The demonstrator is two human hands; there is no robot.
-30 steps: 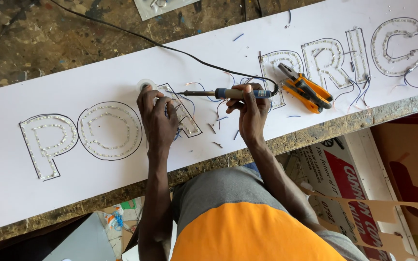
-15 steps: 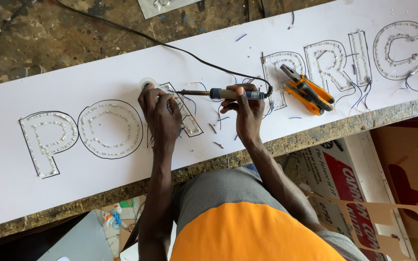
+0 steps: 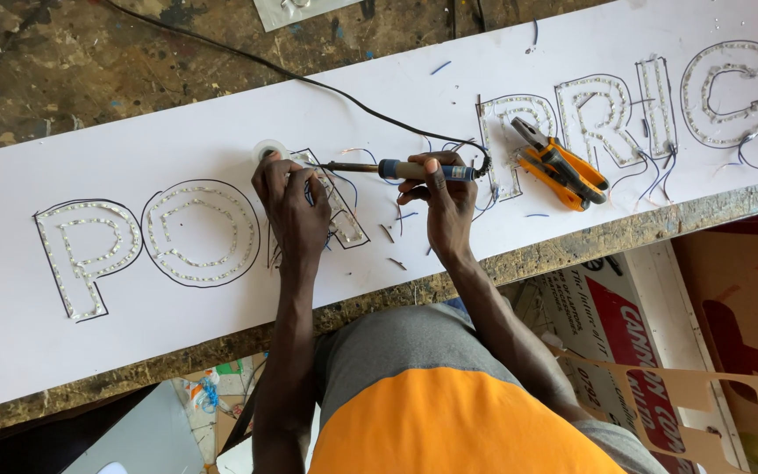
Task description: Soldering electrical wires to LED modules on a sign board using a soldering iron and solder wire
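From the head camera I look down on a long white sign board (image 3: pixel 177 351) lying across the bench (image 3: pixel 572 250). My right hand (image 3: pixel 445 197) has its fingers clamped on a soldering iron (image 3: pixel 396 168), long axis level, tip pointing left toward my left hand (image 3: pixel 296 206). That hand presses fingers-together on an outlined letter of small lights (image 3: pixel 339 219), beside a small solder reel (image 3: pixel 268 151), nearer the joint. Orange pliers (image 3: pixel 563 167) lie well right.
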